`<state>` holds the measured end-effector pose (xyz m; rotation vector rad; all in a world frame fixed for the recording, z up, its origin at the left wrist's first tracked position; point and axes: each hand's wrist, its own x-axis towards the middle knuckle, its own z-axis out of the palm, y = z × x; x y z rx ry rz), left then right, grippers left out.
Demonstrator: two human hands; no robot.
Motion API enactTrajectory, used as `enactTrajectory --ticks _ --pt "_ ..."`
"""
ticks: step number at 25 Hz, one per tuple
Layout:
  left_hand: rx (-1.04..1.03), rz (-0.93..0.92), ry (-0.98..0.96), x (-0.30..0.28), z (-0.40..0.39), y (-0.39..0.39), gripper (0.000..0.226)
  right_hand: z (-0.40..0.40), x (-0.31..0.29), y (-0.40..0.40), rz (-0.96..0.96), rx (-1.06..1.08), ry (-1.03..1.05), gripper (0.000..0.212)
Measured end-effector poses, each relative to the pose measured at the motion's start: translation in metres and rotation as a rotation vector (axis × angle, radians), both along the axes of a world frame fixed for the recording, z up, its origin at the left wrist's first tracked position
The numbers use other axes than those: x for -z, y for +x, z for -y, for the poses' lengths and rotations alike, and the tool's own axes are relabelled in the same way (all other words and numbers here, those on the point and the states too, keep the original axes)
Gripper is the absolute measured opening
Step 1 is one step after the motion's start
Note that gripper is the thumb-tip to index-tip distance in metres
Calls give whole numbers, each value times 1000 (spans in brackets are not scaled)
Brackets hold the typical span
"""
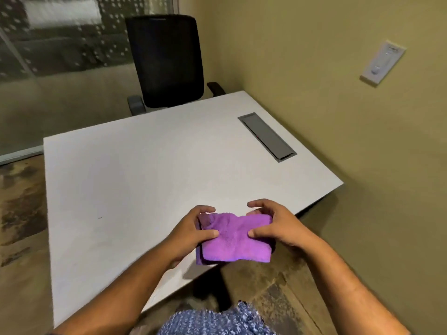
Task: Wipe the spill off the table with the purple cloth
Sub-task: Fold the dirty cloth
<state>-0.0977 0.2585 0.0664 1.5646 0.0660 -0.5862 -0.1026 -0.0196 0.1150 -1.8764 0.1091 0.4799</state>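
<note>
Head view looks down on both hands holding the purple cloth over the near edge of a white table. Folded into a rough rectangle of more than one layer, the cloth hangs partly over the tabletop and partly past its edge, above the floor. On the cloth's left side, the left hand pinches it, thumb on top and fingers curled behind the far edge. On the right side, the right hand grips it the same way, thumb pressed on the upper face, fingers arched over the back. No label or writing can be read on the cloth.

A small reddish mark sits on the table well to the left of the hands. Set into the far right of the tabletop is a grey cable hatch. A black chair stands at the far side. A white wall panel is mounted on the right wall; its markings are too blurred to read.
</note>
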Motion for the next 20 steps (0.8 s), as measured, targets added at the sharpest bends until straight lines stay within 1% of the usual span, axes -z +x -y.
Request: enactTrajectory --ticks 1,3,4,5,6,8,10,12,15,16,18,20 --pt "16 40 -11 -4 4 18 57 3 -2 9 -30 -37 -33 59" --pt "-7 71 1 -14 16 47 51 9 -6 26 -55 -113 -103 48" --pt "-31 83 -5 -16 24 60 47 14 -5 32 -57 -128 -91 43" --pt "-67 85 -27 -17 34 73 42 19 -4 40 -65 -125 -35 39" --pt "-120 45 -78 -18 41 86 36 24 -3 47 -82 -109 50 37" --pt "-171 -98 -150 -15 55 110 33 38 1 66 -140 -54 228 36" --pt "-89 -274 -220 -4 72 125 37 61 11 85 -202 -19 314 42" --pt "-37 -375 -268 11 95 133 41 86 17 107 -230 -25 304 52" --pt "-122 -319 -309 28 142 154 44 130 24 142 -248 -156 305 85" --pt "-172 -314 -326 30 162 164 46 146 25 154 -247 -228 314 91" --pt "-246 -328 -337 34 202 188 51 178 33 181 -210 -346 286 87" --pt "-284 -304 -232 33 236 211 50 206 43 205 -191 -358 248 81"
